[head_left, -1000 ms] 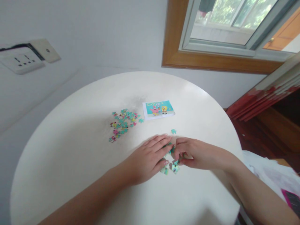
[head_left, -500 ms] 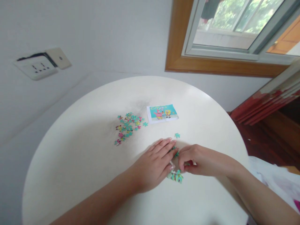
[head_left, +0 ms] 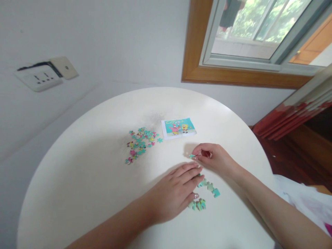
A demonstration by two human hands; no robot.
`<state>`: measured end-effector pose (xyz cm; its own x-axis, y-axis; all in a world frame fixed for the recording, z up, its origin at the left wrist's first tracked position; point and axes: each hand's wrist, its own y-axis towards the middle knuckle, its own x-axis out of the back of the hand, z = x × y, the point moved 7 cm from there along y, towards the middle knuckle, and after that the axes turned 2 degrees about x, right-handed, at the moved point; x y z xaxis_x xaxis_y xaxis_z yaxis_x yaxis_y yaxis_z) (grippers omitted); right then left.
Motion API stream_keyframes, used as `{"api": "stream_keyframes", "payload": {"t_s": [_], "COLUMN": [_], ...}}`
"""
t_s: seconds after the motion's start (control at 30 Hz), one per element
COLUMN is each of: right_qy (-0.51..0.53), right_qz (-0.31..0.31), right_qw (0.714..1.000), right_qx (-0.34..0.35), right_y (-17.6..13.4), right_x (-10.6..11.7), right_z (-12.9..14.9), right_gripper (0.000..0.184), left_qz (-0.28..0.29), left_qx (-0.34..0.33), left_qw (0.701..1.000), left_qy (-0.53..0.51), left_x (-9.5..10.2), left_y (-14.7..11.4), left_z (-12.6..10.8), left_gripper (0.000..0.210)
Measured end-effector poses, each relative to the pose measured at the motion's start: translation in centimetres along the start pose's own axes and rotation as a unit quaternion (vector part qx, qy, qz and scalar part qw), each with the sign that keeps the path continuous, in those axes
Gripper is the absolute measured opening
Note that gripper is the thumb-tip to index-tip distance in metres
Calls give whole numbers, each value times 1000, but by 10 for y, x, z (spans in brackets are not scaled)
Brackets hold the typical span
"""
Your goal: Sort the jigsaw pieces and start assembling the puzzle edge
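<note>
My left hand (head_left: 178, 190) lies flat on the table, fingers stretched out over part of some joined puzzle pieces. From under its fingertips a strip of teal and pale green pieces (head_left: 209, 186) runs to the right. A second small cluster of joined pieces (head_left: 200, 204) shows beside its thumb. Just beyond, my right hand (head_left: 211, 155) pinches a single teal puzzle piece (head_left: 192, 156) between thumb and fingers, at or just above the tabletop. What lies beneath my left palm is hidden.
A heap of loose puzzle pieces (head_left: 141, 141) is spread left of a printed cartoon picture card (head_left: 179, 128). All of it rests on a round white table (head_left: 77, 180). The wall with a socket (head_left: 38, 77) and a wood-framed window (head_left: 190, 74) stand behind; a red curtain (head_left: 275, 121) hangs at right.
My right hand has moved away from the joined pieces, up and left, and taken hold of the lone teal piece. My left hand has shifted slightly right and down, and the strip now shows.
</note>
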<state>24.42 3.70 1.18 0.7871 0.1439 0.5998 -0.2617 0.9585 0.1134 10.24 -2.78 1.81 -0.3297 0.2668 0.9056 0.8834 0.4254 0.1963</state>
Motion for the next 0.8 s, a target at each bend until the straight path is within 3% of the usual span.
{"api": "stream_keyframes", "payload": {"t_s": [0.2,0.3,0.47,0.67,0.8], "right_qy": [0,-24,-67,-74,-72], "right_qz": [-28,-2,52,69,12], "right_qw": [998,992,977,972,987], "right_qx": [56,128,196,214,144], "right_y": [6,9,18,36,37], "right_x": [-5,-11,-26,-45,-27], "right_z": [10,21,34,52,47], "right_gripper": [20,26,32,31,35], "left_qz": [-97,-156,-196,-217,-207], "left_qx": [34,101,170,197,207], "left_qw": [992,981,965,956,956], "left_qy": [-71,-53,-20,-12,-12], "left_x": [27,40,46,46,44], "left_y": [1,-3,-10,-16,-18], "left_z": [22,48,78,90,92], "left_gripper": [29,26,25,24,24]}}
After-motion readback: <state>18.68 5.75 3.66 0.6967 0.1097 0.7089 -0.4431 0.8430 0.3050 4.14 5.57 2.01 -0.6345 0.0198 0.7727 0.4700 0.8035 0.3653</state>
